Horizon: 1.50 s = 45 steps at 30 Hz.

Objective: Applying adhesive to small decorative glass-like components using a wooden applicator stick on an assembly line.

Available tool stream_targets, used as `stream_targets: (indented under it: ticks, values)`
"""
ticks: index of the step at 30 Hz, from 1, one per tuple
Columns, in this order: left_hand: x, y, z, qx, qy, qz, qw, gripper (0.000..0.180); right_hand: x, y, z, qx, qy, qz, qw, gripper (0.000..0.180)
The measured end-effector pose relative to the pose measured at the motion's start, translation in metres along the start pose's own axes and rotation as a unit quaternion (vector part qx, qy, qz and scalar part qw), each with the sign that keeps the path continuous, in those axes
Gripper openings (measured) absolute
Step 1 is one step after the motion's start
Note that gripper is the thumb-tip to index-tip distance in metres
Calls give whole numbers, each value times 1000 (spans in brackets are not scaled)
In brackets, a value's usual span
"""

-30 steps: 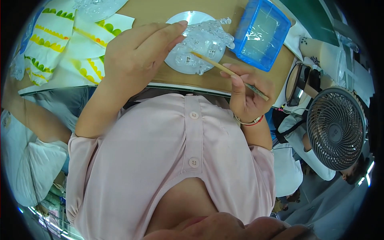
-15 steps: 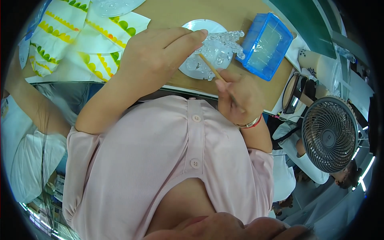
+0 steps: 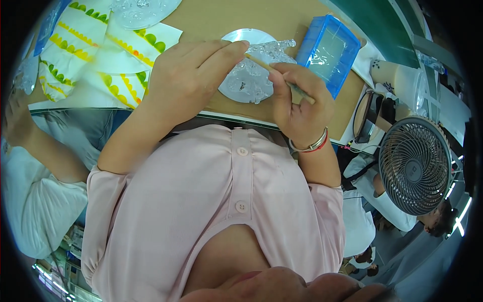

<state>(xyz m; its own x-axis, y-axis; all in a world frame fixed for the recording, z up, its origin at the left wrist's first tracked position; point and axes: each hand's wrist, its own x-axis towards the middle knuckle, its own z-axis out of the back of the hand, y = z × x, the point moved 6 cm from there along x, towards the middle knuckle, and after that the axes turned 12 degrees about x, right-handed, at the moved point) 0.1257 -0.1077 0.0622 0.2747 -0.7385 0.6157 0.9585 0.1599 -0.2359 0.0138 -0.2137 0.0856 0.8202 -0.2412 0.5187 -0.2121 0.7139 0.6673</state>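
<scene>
My left hand (image 3: 186, 75) is closed, thumb and fingers pinching one end of a branching clear plastic piece (image 3: 275, 47) above a round white plate (image 3: 250, 34). A thin wooden stick (image 3: 260, 62) is in my right hand (image 3: 304, 103), gripped between thumb and fingers. The stick slants up to the left, and its far tip lies by my left fingertips and the plastic piece. Whether the tip touches the piece cannot be made out. Several more clear plastic pieces (image 3: 249, 83) lie on the plate below.
Right of the plate stands a blue-rimmed tray (image 3: 308, 44). Patterned green and yellow sheets (image 3: 75, 48) cover the table's left side, with another plate of clear pieces (image 3: 143, 15) beyond. A fan (image 3: 415, 168) stands at the right. Another person's arm (image 3: 50, 151) is at the left.
My right hand has turned and risen slightly, and the stick now lies flatter. My left hand and the plastic piece have shifted a little left. The other person's hand at the left has come into fuller view.
</scene>
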Motion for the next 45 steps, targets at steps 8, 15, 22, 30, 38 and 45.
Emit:
stream_targets:
  ticks: [8,15,22,30,38,45]
  values:
    - [1,-4,0,27,15,16,999,28,-4,5,17,-66,4,-14,998,24]
    - [3,-1,0,25,1,28,999,27,-23,1,32,-26,-1,-35,999,24]
    - [5,-3,-2,16,8,42,999,26,-35,4,29,32,10,-22,999,24]
    - [7,-6,-2,30,3,34,999,27,-26,-7,40,-43,-47,-53,997,21]
    - [8,-9,-2,-1,-10,56,998,21,-21,-32,58,29,24,-184,982,14]
    - [9,-6,1,-20,3,78,997,19,-53,-23,57,25,-31,-136,990,12]
